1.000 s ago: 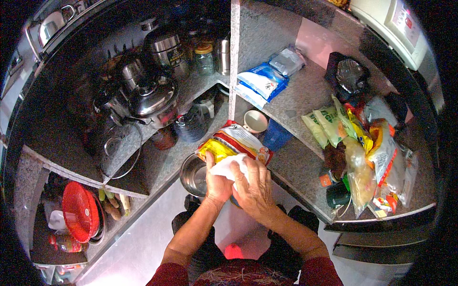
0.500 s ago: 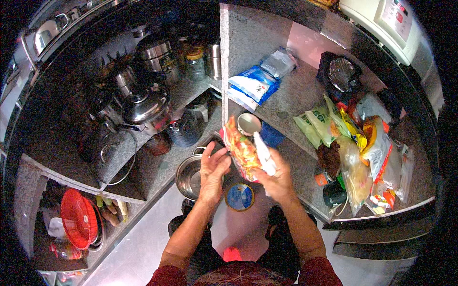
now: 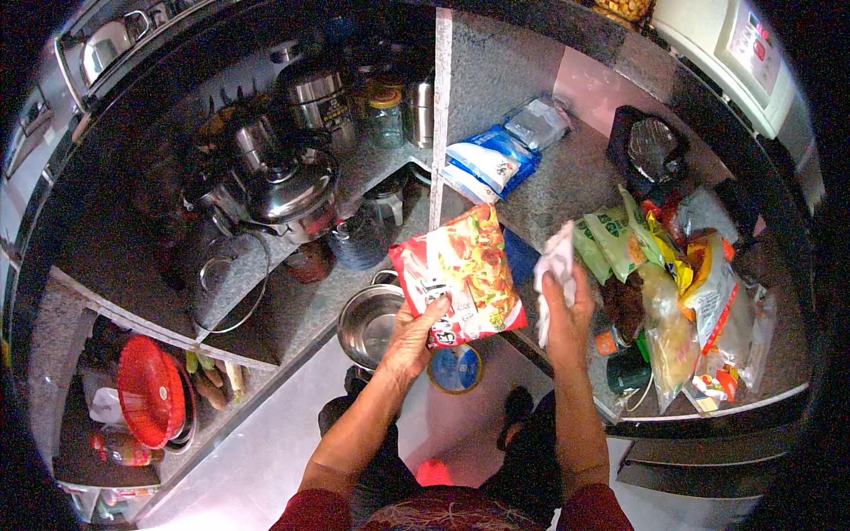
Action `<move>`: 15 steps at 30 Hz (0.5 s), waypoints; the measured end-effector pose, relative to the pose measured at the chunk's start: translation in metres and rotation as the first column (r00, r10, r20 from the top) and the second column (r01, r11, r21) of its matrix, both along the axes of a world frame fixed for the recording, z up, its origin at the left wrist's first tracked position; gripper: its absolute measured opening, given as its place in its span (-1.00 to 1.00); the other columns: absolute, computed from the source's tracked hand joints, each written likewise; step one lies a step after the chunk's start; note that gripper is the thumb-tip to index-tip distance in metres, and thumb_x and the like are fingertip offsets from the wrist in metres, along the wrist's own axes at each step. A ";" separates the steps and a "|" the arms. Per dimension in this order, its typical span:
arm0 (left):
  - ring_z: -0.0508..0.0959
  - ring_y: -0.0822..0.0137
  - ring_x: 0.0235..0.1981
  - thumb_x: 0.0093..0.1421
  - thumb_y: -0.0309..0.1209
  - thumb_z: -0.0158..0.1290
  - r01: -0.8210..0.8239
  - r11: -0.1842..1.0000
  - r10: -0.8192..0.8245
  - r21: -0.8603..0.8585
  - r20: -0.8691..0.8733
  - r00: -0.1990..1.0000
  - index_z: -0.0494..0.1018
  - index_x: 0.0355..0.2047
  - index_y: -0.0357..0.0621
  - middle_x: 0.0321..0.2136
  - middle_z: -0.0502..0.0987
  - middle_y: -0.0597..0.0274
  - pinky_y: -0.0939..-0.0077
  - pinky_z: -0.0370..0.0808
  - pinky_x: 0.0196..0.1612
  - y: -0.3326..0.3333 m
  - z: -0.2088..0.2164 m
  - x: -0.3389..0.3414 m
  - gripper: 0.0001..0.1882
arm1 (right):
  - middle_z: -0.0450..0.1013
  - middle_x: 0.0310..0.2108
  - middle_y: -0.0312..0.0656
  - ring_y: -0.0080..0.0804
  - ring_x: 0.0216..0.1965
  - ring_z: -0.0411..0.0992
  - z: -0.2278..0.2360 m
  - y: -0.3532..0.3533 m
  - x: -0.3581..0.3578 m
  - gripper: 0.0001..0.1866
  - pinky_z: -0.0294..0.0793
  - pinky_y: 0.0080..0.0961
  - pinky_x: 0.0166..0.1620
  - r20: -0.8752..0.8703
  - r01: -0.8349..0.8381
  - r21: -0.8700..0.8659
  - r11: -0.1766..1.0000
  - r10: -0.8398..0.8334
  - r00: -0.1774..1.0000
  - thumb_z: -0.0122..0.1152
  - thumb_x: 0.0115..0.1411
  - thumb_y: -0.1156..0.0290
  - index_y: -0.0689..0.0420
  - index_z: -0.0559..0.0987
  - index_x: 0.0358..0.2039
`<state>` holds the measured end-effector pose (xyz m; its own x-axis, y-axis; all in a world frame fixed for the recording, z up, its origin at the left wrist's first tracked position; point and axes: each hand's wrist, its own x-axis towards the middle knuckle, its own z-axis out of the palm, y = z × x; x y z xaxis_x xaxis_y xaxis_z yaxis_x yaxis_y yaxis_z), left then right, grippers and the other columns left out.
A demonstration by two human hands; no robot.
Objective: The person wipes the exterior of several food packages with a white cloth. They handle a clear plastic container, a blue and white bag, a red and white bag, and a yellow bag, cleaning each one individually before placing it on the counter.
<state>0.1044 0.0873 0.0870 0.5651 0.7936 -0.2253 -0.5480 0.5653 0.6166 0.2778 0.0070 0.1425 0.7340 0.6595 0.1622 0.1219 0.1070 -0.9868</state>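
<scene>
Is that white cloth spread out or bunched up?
Bunched up: the white cloth is gathered into a narrow, creased bundle, held in the right hand.

I have a gap between the red packet (image 3: 469,279) and white cloth (image 3: 555,274), a blue object (image 3: 520,255) behind; steel pan (image 3: 368,327) blocks left, heaped bags (image 3: 662,305) right, upright divider (image 3: 441,115) ahead.

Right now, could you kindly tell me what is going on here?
The person's left hand holds a red printed packet by its lower left part, while the right hand grips a crumpled white cloth. The two are held apart. A steel pan sits near the left hand; bagged goods lie to the right.
</scene>
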 end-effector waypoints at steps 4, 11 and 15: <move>0.52 0.40 -0.23 0.02 -0.48 0.17 -0.001 0.999 0.004 0.033 -0.101 0.995 0.36 -0.09 -0.08 -0.21 0.50 0.28 0.42 0.52 -0.17 -0.007 -0.003 0.006 -0.59 | 0.27 -0.25 -0.02 -0.02 -0.14 0.25 0.001 0.006 -0.024 -0.53 0.27 -0.20 -0.05 0.782 0.010 0.027 1.000 -0.027 0.623 0.16 -0.01 0.50 0.16 0.37 -0.02; 0.52 0.40 -0.25 0.03 -0.51 0.15 0.110 0.994 -0.108 0.008 -0.168 0.980 0.33 -0.05 -0.12 -0.21 0.50 0.25 0.46 0.50 -0.16 -0.014 -0.007 0.003 -0.56 | 0.29 -0.12 -0.07 -0.07 -0.13 0.26 -0.009 0.021 -0.040 -0.56 0.32 -0.22 -0.11 0.920 -0.174 -0.046 0.984 0.110 0.376 0.15 -0.11 0.54 0.00 0.47 -0.13; 0.54 0.39 -0.26 0.02 -0.53 0.15 0.093 0.996 -0.091 0.013 -0.096 0.991 0.33 -0.06 -0.10 -0.23 0.51 0.25 0.45 0.53 -0.20 -0.014 -0.005 0.001 -0.56 | 0.24 -0.11 0.03 -0.01 -0.08 0.22 -0.006 0.022 -0.017 -0.61 0.26 -0.20 -0.05 0.846 -0.015 -0.085 0.996 0.080 0.526 0.14 -0.05 0.54 0.05 0.48 -0.13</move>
